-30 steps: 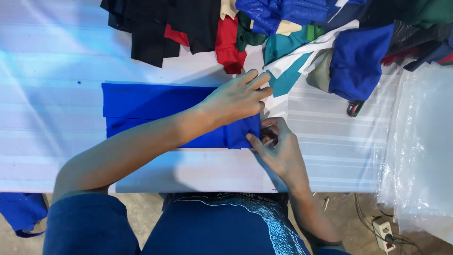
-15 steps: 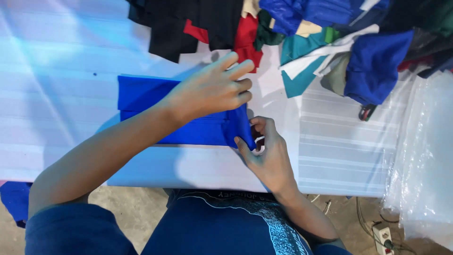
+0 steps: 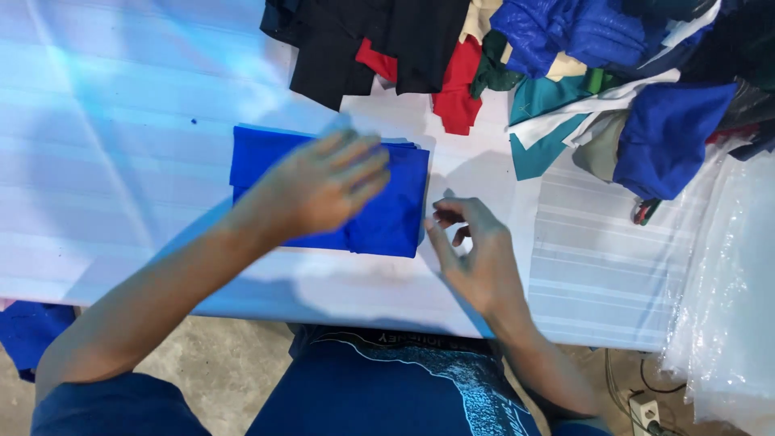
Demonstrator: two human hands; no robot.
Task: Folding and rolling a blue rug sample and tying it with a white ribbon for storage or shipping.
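Note:
A folded bright blue cloth (image 3: pixel 395 214) lies flat on the white table (image 3: pixel 121 145). My left hand (image 3: pixel 323 182) hovers over the middle of it, fingers spread, blurred by motion; whether it touches the cloth I cannot tell. My right hand (image 3: pixel 472 254) is just off the cloth's right edge, fingers loosely curled and apart, holding nothing.
A heap of clothes lies along the far edge: black pieces (image 3: pixel 363 40), red ones (image 3: pixel 456 85), teal and white (image 3: pixel 549 113), and dark blue garments (image 3: pixel 662 137). Clear plastic sheeting (image 3: pixel 726 282) covers the right end. Blue fabric (image 3: pixel 24 335) and a power strip (image 3: pixel 646 408) lie on the floor.
My right hand has let go of the cloth's right end and pulled away. The left hand lifted and slid left over the cloth, which now lies folded flat.

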